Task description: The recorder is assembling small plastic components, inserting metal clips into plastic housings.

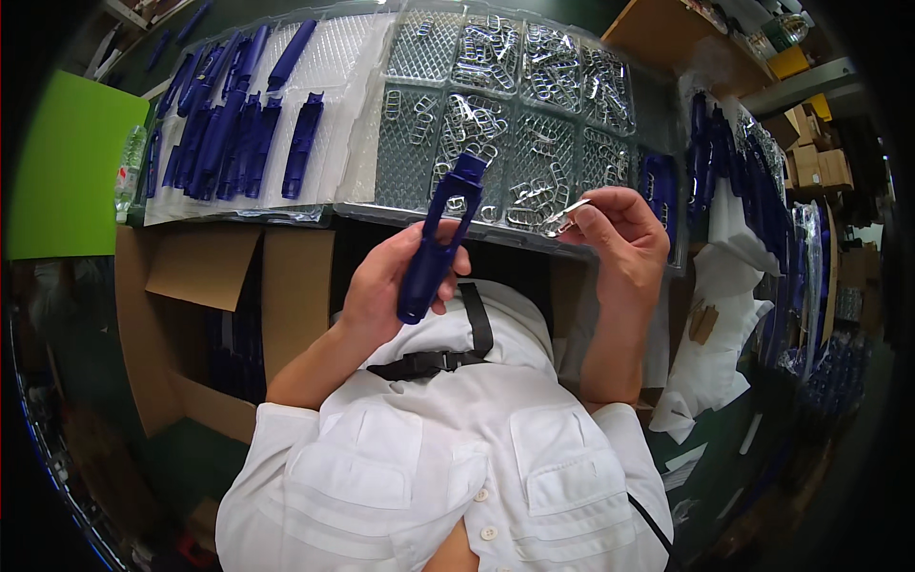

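Observation:
My left hand [381, 278] is closed around a dark blue plastic housing [428, 276], which is long and tilted, with an open slot through its upper half. Between the thumb and fingers of my right hand [624, 234] is a small shiny metal clip [566, 218], partly hidden by the fingertips. The two hands are apart, in front of a clear compartment tray [405, 195]. Many similar metal clips [550, 76] lie loose in its compartments. Another blue housing [659, 188] rests at the tray's right end, beside my right hand.
Left of the tray, several blue housings [224, 129] lie on white padded sheeting [329, 86]. An opened cardboard box [297, 296] stands below. More blue parts [710, 157] and crumpled white wrapping [720, 324] are at the right. A plastic bottle [131, 172] stands by a green panel [71, 162].

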A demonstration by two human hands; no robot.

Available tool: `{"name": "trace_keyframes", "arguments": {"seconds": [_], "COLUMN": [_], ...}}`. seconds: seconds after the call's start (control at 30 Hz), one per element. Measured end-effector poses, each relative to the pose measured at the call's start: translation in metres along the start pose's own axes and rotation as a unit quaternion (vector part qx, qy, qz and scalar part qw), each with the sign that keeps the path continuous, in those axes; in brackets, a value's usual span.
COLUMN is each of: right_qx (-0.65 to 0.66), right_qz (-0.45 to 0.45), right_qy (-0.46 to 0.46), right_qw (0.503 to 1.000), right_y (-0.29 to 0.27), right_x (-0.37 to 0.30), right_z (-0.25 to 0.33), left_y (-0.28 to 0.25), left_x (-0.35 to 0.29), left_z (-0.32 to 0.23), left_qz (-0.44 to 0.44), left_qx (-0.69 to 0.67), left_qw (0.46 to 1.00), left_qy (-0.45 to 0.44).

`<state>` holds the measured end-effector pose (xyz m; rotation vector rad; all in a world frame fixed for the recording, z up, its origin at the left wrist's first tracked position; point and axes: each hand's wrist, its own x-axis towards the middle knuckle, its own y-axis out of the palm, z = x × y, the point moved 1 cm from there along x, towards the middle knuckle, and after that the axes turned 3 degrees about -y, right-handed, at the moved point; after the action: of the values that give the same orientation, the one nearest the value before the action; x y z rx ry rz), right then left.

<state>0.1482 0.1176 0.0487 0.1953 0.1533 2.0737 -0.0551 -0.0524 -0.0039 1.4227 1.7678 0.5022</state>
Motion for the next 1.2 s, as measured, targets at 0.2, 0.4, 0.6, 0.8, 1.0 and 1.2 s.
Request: {"name": "trace_keyframes", "arguments": {"seconds": [0.2, 0.4, 0.6, 0.8, 1.0, 1.2], "right_qx": [0.022, -0.318, -0.334, -0.068, -0.193, -0.279], "right_qz": [0.001, 0.004, 0.092, 0.077, 0.049, 0.001], "right_qy": [-0.102, -0.213, -0.150, 0.000, -0.128, -0.178], "right_qw": [0.995, 0.924, 0.926, 0.995, 0.972, 0.944], "right_y": [0.021, 0.025, 0.022, 0.020, 0.032, 0.045], "right_x": [-0.027, -0.035, -0.028, -0.020, -0.009, -0.009], "right_z": [-0.012, -0.027, -0.004, 0.001, -0.005, -0.009], "left_y": [0.031, 0.030, 0.023, 0.020, 0.019, 0.018], "left_x": [0.025, 0.029, 0.027, 0.030, 0.032, 0.033], "left_z": [0.014, 0.015, 0.011, 0.011, 0.014, 0.018], "left_qz": [0.094, 0.082, 0.050, 0.045, 0.041, 0.035], "left_qx": [-0.006, -0.022, 0.027, 0.033, 0.061, 0.113], "left_qw": [0.995, 0.996, 0.998, 0.998, 0.997, 0.993], "left_qy": [-0.025, -0.004, 0.032, 0.023, 0.017, 0.017]}}
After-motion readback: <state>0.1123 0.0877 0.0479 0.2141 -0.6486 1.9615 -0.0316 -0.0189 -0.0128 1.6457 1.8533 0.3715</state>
